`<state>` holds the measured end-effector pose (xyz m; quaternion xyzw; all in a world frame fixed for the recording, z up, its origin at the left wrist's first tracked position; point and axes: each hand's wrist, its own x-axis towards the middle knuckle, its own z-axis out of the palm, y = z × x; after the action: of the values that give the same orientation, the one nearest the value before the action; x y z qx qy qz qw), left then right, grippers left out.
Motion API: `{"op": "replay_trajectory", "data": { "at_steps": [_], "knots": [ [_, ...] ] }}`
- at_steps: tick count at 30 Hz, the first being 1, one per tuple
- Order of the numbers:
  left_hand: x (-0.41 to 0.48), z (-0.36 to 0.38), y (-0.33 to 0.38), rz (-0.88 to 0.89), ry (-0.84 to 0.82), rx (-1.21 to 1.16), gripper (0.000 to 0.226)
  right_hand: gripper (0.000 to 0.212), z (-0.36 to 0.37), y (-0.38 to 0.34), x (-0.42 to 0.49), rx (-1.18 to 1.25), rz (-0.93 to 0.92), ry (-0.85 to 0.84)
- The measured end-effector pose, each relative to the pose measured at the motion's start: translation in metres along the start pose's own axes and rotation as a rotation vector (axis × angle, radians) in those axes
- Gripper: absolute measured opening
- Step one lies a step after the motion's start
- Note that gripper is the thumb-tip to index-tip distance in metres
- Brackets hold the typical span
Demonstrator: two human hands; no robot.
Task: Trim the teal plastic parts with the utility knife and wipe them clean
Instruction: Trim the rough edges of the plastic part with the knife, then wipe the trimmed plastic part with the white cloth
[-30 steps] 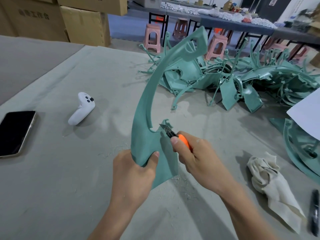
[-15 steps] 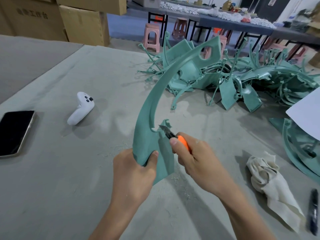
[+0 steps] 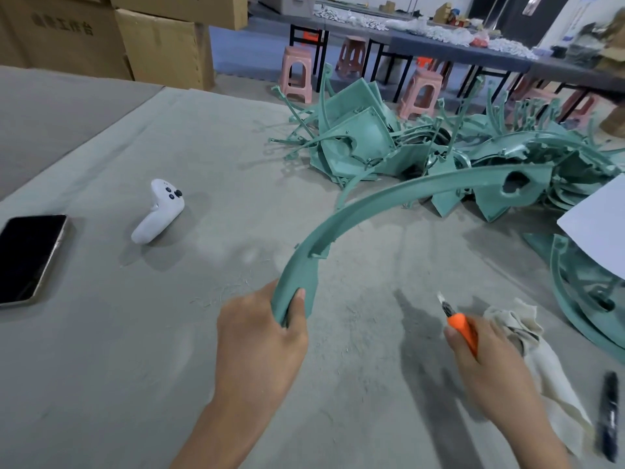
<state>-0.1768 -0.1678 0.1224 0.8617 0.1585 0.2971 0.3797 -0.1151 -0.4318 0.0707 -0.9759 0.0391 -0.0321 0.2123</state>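
Observation:
My left hand (image 3: 262, 336) grips the near end of a long curved teal plastic part (image 3: 382, 201), which arcs up and to the right over the table toward the pile. My right hand (image 3: 487, 363) holds the orange utility knife (image 3: 461, 328) with its blade pointing up and left, well apart from the part. A crumpled cream cloth (image 3: 527, 346) lies on the table right beside and behind my right hand. A large pile of teal plastic parts (image 3: 422, 147) sits at the back right.
On the grey cloth-covered table (image 3: 135, 350) lie a white game controller (image 3: 159, 209) and a black phone (image 3: 28, 257) at the left. A black pen (image 3: 608, 418) lies at the right edge, a white sheet (image 3: 598, 228) over more teal parts. Cardboard boxes (image 3: 101, 38) and pink stools (image 3: 297, 74) stand beyond.
The curved part has swung from upright down to the right. My right hand with the knife has pulled away from the part, moving right and down toward the cloth.

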Motion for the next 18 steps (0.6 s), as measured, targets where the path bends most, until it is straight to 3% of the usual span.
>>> {"op": "replay_trajectory", "data": {
  "at_steps": [3,6,10,12,14,16,18],
  "knots": [
    [0.000,0.003,-0.001,-0.066,-0.018,-0.032,0.060,0.030,0.003,0.009,-0.003,-0.125,0.098,0.070],
    [0.004,0.005,-0.004,-0.239,-0.119,-0.159,0.046,0.035,0.005,0.009,-0.002,-0.204,0.114,0.104],
    [0.008,0.000,-0.009,-0.494,-0.354,-0.642,0.010,0.037,0.001,0.012,0.004,-0.224,-0.091,0.333],
    [0.008,-0.003,-0.009,-0.599,-0.465,-0.839,0.015,0.029,-0.004,0.021,0.013,-0.182,0.079,0.406],
    [0.010,-0.006,-0.011,-0.651,-0.549,-0.922,0.018,0.042,-0.004,0.038,0.018,-0.181,0.239,0.280],
    [0.011,-0.007,-0.012,-0.678,-0.609,-0.977,0.027,0.041,-0.002,0.053,0.023,-0.152,0.231,0.230],
    [0.011,-0.007,-0.014,-0.687,-0.645,-0.999,0.030,0.035,-0.006,0.055,0.025,-0.072,0.198,0.303]
  ]
}}
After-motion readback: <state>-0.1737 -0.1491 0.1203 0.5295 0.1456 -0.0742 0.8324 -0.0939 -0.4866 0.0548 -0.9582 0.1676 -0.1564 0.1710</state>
